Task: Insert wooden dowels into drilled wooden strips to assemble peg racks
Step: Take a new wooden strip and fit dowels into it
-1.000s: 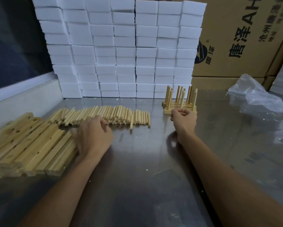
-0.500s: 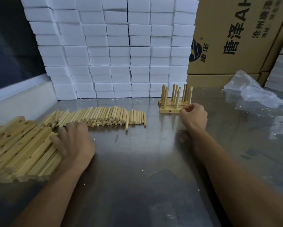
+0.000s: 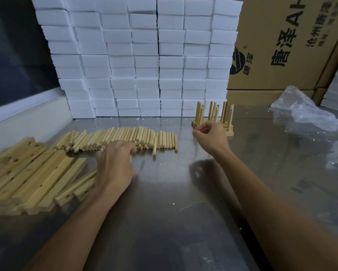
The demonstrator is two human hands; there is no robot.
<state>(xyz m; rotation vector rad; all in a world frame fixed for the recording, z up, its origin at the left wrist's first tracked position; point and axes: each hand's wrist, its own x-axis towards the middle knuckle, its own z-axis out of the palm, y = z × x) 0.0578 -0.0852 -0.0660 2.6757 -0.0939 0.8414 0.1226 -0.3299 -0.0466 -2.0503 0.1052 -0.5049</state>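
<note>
Loose wooden dowels (image 3: 125,138) lie in a row across the middle of the steel table (image 3: 174,222). Drilled wooden strips (image 3: 33,173) are piled at the left. My left hand (image 3: 115,167) lies palm down between them, its fingertips on the dowels' near ends. It holds a strip (image 3: 80,182) that runs under the palm, and a pale wooden end peeks out by the thumb. Assembled peg racks (image 3: 213,114) with upright dowels stand stacked at the back. My right hand (image 3: 211,137) is curled in a loose fist against their front edge, with nothing visible in it.
A tall wall of white foam blocks (image 3: 144,55) stands behind the dowels. Cardboard boxes (image 3: 291,45) fill the back right. Crumpled clear plastic (image 3: 305,112) lies on the table at the right. A raised pale ledge (image 3: 27,118) borders the left side.
My left hand went left onto the strip pile, then came back right to the dowels, and strips have shifted with it. My right hand moved from the rack's right corner to its front.
</note>
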